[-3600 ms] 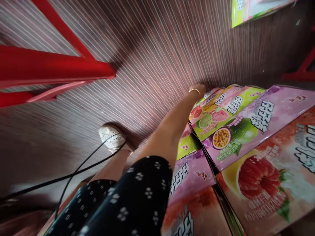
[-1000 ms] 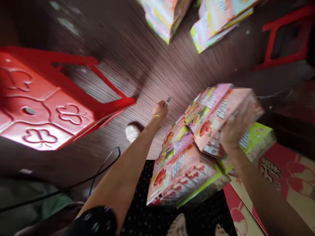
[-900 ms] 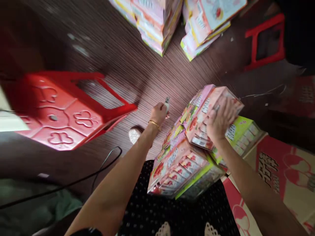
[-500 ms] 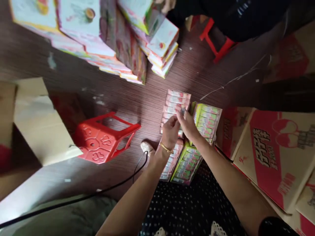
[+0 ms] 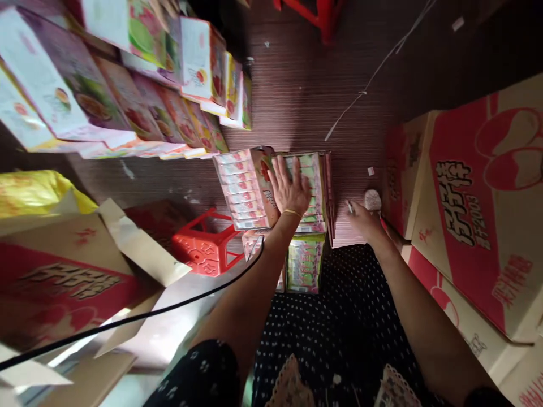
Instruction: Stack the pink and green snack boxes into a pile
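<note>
The stack of candy boxes [image 5: 254, 189] stood on the dark striped floor [image 5: 297, 96] just past the person's knees, its long axis running near to far, the printed ends of the pink packs facing left. The left hand [image 5: 289, 189] lay flat on top, fingers spread wide and pointing far, gripping nothing. The right hand [image 5: 365, 219], just right of the stack, was closed round a small pale object [image 5: 349, 207] too tiny to identify. Lower boxes [image 5: 304, 263] were partly hidden behind the left forearm. The boxes were glossy cardboard, rectangular. A red plastic stool [image 5: 203, 249] sat to the left, and a large red-printed carton [image 5: 475, 198], cut off by the edge, lay to the right.
</note>
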{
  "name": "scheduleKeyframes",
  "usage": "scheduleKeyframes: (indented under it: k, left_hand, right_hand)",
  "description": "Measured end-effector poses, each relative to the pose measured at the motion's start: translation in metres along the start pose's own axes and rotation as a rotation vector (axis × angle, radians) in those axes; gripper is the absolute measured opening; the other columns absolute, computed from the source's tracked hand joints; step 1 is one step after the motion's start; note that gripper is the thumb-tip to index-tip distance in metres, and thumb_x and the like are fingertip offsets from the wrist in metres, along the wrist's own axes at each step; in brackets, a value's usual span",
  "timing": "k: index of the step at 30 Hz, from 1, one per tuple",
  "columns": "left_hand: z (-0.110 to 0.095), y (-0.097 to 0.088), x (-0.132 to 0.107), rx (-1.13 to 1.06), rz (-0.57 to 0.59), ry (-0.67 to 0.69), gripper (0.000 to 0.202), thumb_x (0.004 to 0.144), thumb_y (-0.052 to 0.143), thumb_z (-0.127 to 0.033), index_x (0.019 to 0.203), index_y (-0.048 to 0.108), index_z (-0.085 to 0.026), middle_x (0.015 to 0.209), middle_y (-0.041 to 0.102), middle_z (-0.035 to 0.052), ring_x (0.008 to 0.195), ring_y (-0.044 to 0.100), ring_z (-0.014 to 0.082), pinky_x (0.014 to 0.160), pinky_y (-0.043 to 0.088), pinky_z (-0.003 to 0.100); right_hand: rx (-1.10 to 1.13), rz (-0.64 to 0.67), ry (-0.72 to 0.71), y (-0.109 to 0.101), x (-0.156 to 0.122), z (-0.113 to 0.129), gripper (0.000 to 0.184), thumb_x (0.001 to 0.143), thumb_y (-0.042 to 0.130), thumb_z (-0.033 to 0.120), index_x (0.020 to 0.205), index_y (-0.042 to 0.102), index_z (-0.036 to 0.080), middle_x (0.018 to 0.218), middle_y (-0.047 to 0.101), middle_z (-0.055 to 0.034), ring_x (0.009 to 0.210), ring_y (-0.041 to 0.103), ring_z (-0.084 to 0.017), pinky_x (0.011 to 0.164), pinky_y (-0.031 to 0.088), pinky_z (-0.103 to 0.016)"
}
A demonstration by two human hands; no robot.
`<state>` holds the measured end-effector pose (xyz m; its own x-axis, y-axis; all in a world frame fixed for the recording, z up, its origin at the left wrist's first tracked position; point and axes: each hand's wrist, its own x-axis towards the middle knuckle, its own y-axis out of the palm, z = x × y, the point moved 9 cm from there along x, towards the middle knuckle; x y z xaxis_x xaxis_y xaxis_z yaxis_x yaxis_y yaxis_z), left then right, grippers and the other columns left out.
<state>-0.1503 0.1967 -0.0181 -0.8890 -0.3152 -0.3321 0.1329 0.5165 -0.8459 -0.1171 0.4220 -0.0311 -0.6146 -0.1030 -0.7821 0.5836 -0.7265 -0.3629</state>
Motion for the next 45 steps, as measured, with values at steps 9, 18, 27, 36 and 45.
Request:
scheduleKeyframes:
  k: [9, 18, 27, 36, 45]
  left_hand:
    - [0.014, -0.002, 0.000, 0.112, -0.035, -0.002, 0.065, 0.102, 0.039, -0.037, 0.162, 0.036, -0.011, 0.176, 0.009, 0.0144, 0.163, -0.007, 0.0276, 0.133, -0.004, 0.052]
    - [0.019, -0.002, -0.002, 0.180, -0.083, 0.005, 0.065, 0.102, 0.037, -0.039, 0.162, 0.035, -0.013, 0.176, 0.012, 0.0123, 0.163, -0.005, 0.0258, 0.133, -0.002, 0.050]
    - [0.020, -0.001, -0.001, 0.185, -0.080, 0.008, 0.065, 0.102, 0.036, -0.037, 0.162, 0.034, -0.012, 0.176, 0.010, 0.0129, 0.163, -0.005, 0.0255, 0.134, 0.000, 0.050]
    - [0.016, 0.001, -0.001, 0.204, -0.049, -0.022, 0.065, 0.100, 0.039, -0.031, 0.162, 0.035, -0.012, 0.176, 0.009, 0.0105, 0.163, -0.007, 0.0270, 0.134, -0.004, 0.053]
    - [0.015, 0.001, 0.001, 0.244, -0.048, -0.054, 0.064, 0.100, 0.040, -0.032, 0.162, 0.037, -0.015, 0.175, 0.017, 0.0116, 0.163, -0.005, 0.0275, 0.133, -0.002, 0.057]
  right_hand:
    - [0.547, 0.377, 0.115, 0.041, 0.005, -0.012, 0.015, 0.105, 0.040, 0.024, 0.105, 0.053, 0.017, 0.094, 0.079, -0.0083, 0.043, 0.058, -0.007, 0.038, 0.033, -0.017]
    - [0.320, 0.124, -0.057, 0.029, 0.031, -0.016, 0.020, 0.100, 0.052, 0.033, 0.108, 0.065, 0.021, 0.080, 0.071, -0.0003, 0.072, 0.069, -0.015, 0.068, 0.056, -0.026]
    - [-0.088, 0.056, -0.268, 0.021, 0.078, 0.061, 0.032, 0.106, 0.043, 0.038, 0.103, 0.068, 0.018, 0.086, 0.074, -0.0094, 0.086, 0.073, -0.023, 0.082, 0.055, -0.032]
    - [-0.426, 0.114, -0.319, 0.047, 0.053, 0.079, 0.049, 0.110, 0.032, 0.039, 0.116, 0.070, 0.008, 0.105, 0.075, -0.0212, 0.104, 0.074, -0.031, 0.087, 0.055, -0.038]
    - [-0.623, 0.338, -0.113, 0.061, -0.038, -0.029, 0.049, 0.109, 0.028, 0.042, 0.131, 0.065, 0.017, 0.097, 0.077, -0.0151, 0.094, 0.075, -0.026, 0.078, 0.052, -0.032]
